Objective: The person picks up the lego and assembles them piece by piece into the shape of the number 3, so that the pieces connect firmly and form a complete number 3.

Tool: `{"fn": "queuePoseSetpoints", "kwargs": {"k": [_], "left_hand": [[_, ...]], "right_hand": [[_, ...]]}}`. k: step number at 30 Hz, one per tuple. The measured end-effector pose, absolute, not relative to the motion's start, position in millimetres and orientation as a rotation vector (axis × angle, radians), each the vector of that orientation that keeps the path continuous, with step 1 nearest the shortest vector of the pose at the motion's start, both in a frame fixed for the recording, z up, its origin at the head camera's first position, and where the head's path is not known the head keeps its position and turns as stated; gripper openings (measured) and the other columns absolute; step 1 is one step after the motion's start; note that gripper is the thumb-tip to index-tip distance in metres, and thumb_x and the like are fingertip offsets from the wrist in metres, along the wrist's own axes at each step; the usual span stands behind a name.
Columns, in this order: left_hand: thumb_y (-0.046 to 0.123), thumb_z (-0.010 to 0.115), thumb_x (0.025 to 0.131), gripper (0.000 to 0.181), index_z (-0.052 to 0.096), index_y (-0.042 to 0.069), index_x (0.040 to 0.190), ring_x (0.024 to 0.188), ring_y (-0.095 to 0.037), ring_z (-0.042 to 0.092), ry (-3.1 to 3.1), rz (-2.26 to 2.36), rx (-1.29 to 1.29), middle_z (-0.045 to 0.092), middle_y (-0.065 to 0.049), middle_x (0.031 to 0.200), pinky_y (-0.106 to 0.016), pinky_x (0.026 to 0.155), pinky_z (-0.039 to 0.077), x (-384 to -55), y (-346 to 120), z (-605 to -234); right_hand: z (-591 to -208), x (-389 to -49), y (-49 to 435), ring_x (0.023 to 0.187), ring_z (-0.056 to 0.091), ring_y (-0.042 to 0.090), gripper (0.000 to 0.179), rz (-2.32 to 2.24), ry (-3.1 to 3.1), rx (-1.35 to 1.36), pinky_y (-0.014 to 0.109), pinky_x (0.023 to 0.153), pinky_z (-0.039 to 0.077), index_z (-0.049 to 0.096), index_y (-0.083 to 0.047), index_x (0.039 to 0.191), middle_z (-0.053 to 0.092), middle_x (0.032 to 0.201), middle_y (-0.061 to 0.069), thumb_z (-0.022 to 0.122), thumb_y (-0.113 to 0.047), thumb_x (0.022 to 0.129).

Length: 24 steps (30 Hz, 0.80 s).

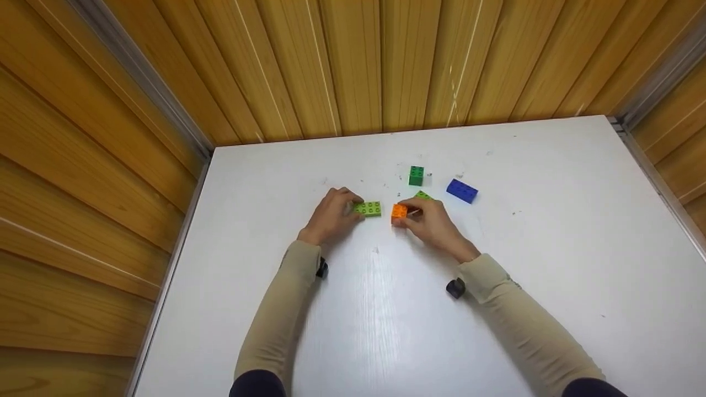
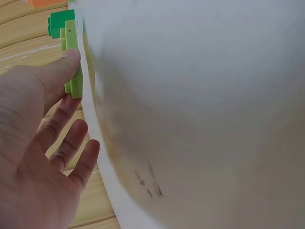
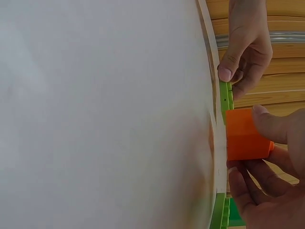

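Observation:
My left hand (image 1: 332,212) pinches the left end of a flat lime-green toy brick (image 1: 372,208) between thumb and fingers, studs up on the white table. In the left wrist view, the thumb lies across that lime brick (image 2: 71,57) and the other fingers spread loosely. Just to its right, my right hand (image 1: 433,223) grips an orange brick (image 1: 399,212) by its sides. The right wrist view shows the orange brick (image 3: 245,135) between thumb and fingertips, near the tabletop. A second lime-green brick (image 1: 423,195) lies behind the right hand, partly hidden by it.
A dark green brick (image 1: 416,176) stands farther back on the white table (image 1: 375,331). A blue brick (image 1: 462,191) lies to the right of it. Wood-panelled walls (image 1: 353,66) rise behind the table's far edge and on both sides.

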<state>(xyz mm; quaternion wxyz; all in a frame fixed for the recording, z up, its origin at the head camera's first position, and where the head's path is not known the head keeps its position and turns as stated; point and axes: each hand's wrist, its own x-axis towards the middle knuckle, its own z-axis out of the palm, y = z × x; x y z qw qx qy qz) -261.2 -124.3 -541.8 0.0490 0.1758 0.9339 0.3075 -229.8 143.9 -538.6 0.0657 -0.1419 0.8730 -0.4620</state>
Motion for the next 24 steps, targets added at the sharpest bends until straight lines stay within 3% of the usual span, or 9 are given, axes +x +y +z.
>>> {"fn": "queuePoseSetpoints", "kwargs": {"k": [24], "left_hand": [[0.029, 0.078, 0.089, 0.028, 0.074, 0.017, 0.115, 0.106, -0.016, 0.053, 2.825, 0.823, 0.694, 0.066, 0.005, 0.114, -0.034, 0.098, 0.045, -244.7, -105.9, -545.6]], "right_hand": [[-529.7, -230.2, 144.5, 0.106, 0.064, 0.025, 0.04, -1.388, 2.675, -0.567, 0.041, 0.093, 0.055, 0.069, -0.008, 0.126, 0.068, 0.115, 0.007, 0.076, -0.023, 0.09]]}}
